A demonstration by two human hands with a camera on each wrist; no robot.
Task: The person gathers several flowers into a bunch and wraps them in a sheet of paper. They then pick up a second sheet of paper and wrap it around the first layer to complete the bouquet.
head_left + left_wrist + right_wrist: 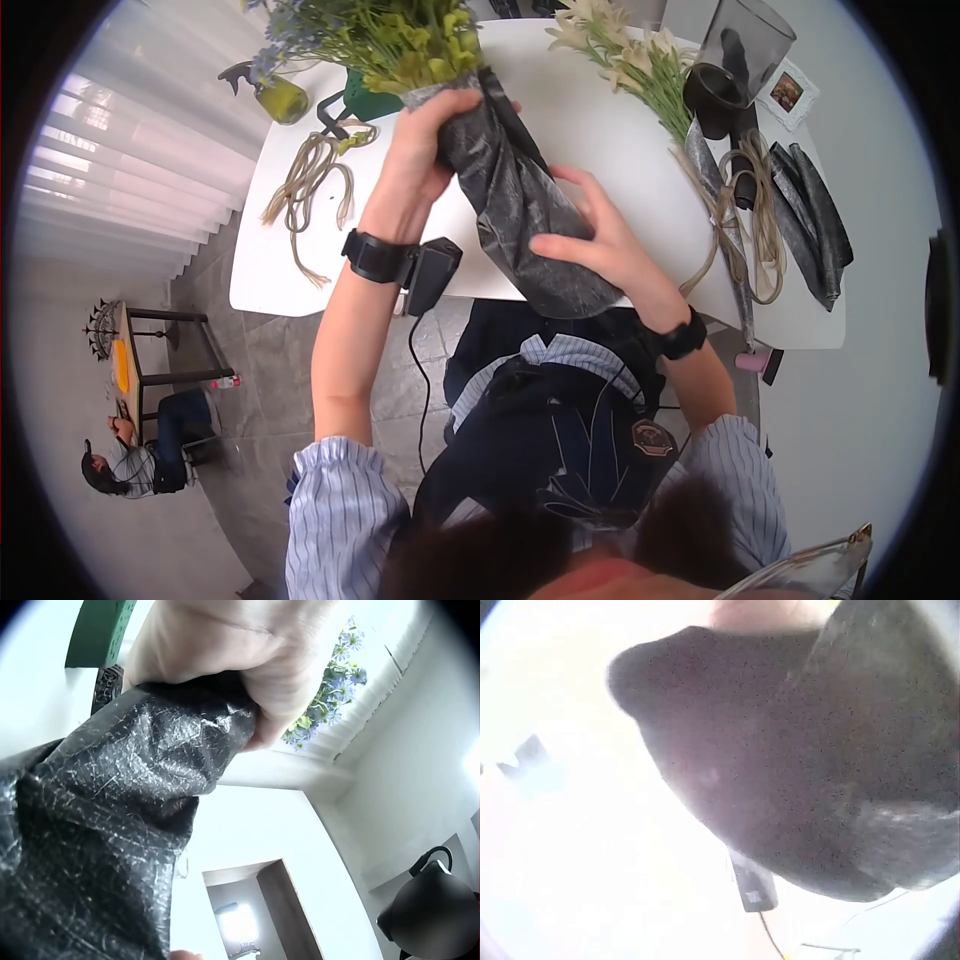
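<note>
Wrapping a bouquet in dark paper, at top centre of the head view. Left hand point(420, 150) clenched round the neck of the black wrapping paper point(520, 215), just below the yellow-green and blue flowers point(385, 35); confirmed in the left wrist view, where the left hand point(240, 652) bunches the black wrapping paper point(105, 802) tightly. Right hand point(600, 245) laid against the lower right flank of the wrap, fingers spread and only lightly bent, pressing rather than clasping. Bundle held tilted over the near edge of the white table point(600, 130), its lower end overhanging that edge. For a clean result, probably best to keep the neck grip firm so the stems cannot slip, smooth the paper downward with the flat hand, and hold the folds overlapped before reaching for cord. Loose cords point(310, 185) at upper left, a second wrapped bunch with pale flowers point(640, 65) and more cords point(755, 215) at upper right. Stems entirely concealed inside the paper. Flower heads cut off at the top edge. Right wrist view overexposed, filled by a dark mass of paper point(817, 765); fingers not discernible there. Overlap of the paper's seam not visible in any view.
</note>
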